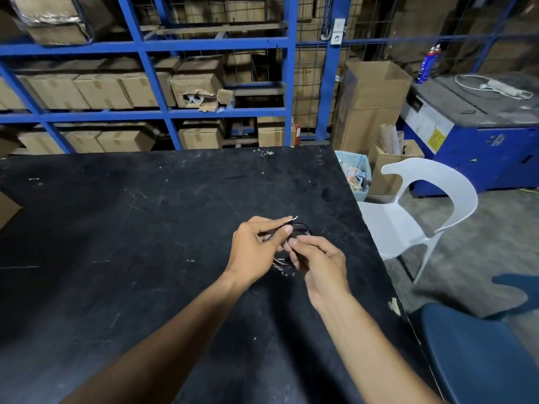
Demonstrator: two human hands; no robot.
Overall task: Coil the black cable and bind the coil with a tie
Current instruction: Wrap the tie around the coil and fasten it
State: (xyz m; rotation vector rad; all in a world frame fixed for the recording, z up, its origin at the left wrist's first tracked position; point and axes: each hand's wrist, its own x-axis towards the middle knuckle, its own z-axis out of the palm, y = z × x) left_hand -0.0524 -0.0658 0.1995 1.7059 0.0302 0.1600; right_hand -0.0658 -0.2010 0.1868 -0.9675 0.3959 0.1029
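Black cable [299,230] is already wound into a small coil, held just above the black table [145,228], toward its right edge and roughly midway between the far and near edges. Hard to read against the dark top; only the far arc and a few near loops show.

Left hand [253,247]: thumb and forefinger pinched on a thin strand with a pale, shiny tip [293,218] sticking up and right past the fingertips. Looks like a wire tie or the cable's end, can't tell which. Other fingers loosely curled.

Right hand [318,262]: fingertips pinched on the coil's near side, likely clamping the loops so they don't spring apart while the strand gets worked.

Judgement: coiling done, binding in progress. Whether the tie is already round the bundle is hidden by the fingers.

Risk: loosen the right pinch and the loops will splay.
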